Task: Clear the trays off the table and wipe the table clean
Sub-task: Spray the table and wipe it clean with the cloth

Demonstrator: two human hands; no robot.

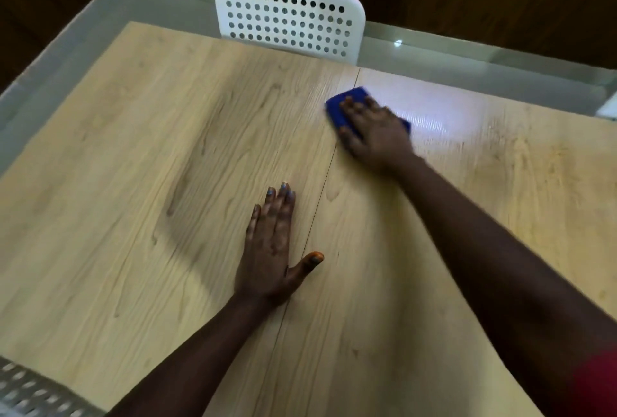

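left of the bench (133, 183) seam, my left hand (270, 249) lies flat, fingers straight, holding nothing. right of the seam, toward the white chair (290, 22), my right hand (374, 126) presses the blue cloth (350, 99) onto the bench.

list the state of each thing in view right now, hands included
left hand: flat on the table, fingers straight, holding nothing
right hand: pressing down on the blue cloth, arm stretched forward
blue cloth: flat on the table, mostly under the right hand
wooden table: no trays on the part in view, glare patch beside the cloth
white perforated chair: upright, pushed in at the far edge
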